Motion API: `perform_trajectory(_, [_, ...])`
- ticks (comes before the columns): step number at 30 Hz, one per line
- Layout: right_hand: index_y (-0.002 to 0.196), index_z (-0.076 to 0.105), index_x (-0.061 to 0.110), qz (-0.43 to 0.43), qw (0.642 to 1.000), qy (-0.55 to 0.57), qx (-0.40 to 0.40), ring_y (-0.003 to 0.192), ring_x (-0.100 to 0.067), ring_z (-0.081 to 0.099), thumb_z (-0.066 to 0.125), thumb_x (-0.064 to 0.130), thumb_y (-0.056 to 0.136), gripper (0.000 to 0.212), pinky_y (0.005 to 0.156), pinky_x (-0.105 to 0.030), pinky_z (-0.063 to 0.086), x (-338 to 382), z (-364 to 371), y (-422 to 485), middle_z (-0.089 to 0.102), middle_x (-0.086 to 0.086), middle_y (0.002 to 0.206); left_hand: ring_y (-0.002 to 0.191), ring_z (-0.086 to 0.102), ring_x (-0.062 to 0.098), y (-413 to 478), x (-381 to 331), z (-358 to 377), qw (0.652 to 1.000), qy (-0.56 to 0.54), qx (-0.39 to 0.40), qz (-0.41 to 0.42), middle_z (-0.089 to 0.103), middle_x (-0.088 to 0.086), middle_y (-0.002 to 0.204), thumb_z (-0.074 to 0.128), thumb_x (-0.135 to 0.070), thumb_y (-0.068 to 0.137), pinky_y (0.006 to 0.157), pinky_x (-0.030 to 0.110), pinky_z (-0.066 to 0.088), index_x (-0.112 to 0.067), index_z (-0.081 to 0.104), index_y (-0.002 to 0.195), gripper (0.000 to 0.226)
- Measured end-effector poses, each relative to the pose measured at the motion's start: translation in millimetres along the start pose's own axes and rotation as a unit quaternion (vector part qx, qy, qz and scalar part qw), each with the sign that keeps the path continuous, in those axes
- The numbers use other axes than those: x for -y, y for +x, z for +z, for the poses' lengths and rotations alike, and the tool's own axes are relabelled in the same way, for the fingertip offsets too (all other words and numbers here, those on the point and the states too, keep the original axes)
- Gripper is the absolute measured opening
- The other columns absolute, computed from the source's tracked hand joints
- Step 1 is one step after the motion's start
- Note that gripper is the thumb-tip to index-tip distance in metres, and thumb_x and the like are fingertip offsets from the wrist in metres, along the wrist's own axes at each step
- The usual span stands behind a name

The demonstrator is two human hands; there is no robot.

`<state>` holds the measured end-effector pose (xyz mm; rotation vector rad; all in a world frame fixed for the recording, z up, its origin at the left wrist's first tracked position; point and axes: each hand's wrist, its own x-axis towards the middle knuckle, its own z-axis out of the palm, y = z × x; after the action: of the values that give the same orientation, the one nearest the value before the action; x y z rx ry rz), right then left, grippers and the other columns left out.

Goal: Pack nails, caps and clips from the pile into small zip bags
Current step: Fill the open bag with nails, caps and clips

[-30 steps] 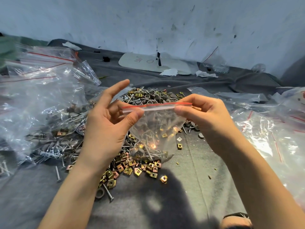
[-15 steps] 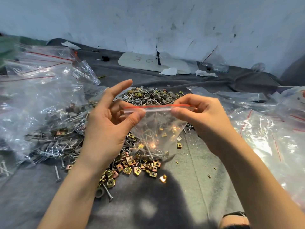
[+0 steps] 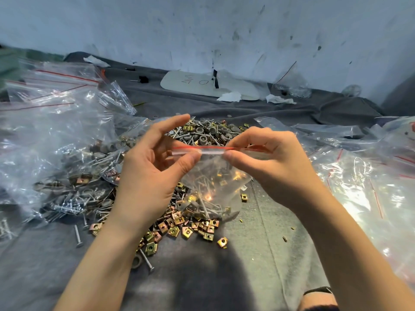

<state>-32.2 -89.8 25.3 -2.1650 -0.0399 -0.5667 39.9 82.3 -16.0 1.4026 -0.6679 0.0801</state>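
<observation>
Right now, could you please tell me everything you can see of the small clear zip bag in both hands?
The small clear plastic zip bag hangs upright, its top zip strip marked by a red line. The left hand pinches the strip's left end; the right hand pinches its right part. Nails and brass-coloured square clips lie in its lower half. It hangs over the pile of clips, nails and grey caps; whether it touches it, or is sealed, I cannot tell.

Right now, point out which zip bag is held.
The small bag over the pile, zip pinched by left hand and right hand; other bags lie on the cloth.
</observation>
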Motion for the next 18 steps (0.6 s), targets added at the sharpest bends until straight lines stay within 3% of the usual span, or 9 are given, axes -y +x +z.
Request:
perform_trajectory(4, [0.072,0.066,0.037,-0.023,0.998,-0.061,-0.018,0.095,-0.002,0.050,0.076,0.021,0.077,0.020,0.079,-0.015,0.037,2,-2,-1,0.061,0.028,0.074,0.086,0.069,0.004,-1,-1,0,1.000,0.000,0.001,0.001,0.070,-0.007,0.085,0.072,-0.022,0.073,0.077,0.012,0.051,-0.046,0.061,0.114,0.049])
perform_trajectory(8, [0.075,0.068,0.035,-0.040,0.997,-0.058,-0.006,0.102,-0.006,0.048,0.077,0.022,0.077,0.016,0.087,-0.020,0.038,5,2,-2,0.062,0.026,0.076,0.086,0.069,0.004,-1,-4,2,1.000,0.003,0.008,0.002,0.070,-0.009,0.084,0.071,-0.020,0.072,0.078,0.013,0.051,-0.040,0.060,0.116,0.049])
perform_trajectory(11, [0.077,0.071,0.025,-0.076,0.994,-0.082,-0.010,0.101,-0.010,0.048,0.072,0.025,0.075,0.002,0.094,-0.032,0.038,9,4,-4,0.062,0.019,0.078,0.084,0.067,0.000,-2,-5,5,1.000,0.008,0.014,0.005,0.069,-0.015,0.084,0.070,-0.019,0.073,0.078,0.011,0.049,-0.035,0.061,0.116,0.047])
perform_trajectory(14, [0.077,0.072,0.019,-0.084,0.992,-0.096,-0.026,0.103,-0.012,0.049,0.071,0.023,0.074,0.005,0.097,-0.050,0.037,11,5,-5,0.060,0.020,0.079,0.085,0.068,0.001,-2,-4,6,1.000,0.001,0.017,0.003,0.070,-0.015,0.086,0.071,-0.019,0.073,0.078,0.012,0.050,-0.034,0.061,0.116,0.046])
perform_trajectory(18, [0.079,0.072,0.020,-0.092,0.988,-0.121,-0.023,0.104,-0.013,0.047,0.076,0.022,0.076,0.005,0.097,-0.054,0.035,14,8,-5,0.059,0.023,0.079,0.091,0.070,0.006,-4,-5,5,1.000,0.009,0.025,0.010,0.073,-0.011,0.093,0.072,-0.022,0.075,0.080,0.014,0.051,-0.038,0.062,0.117,0.046])
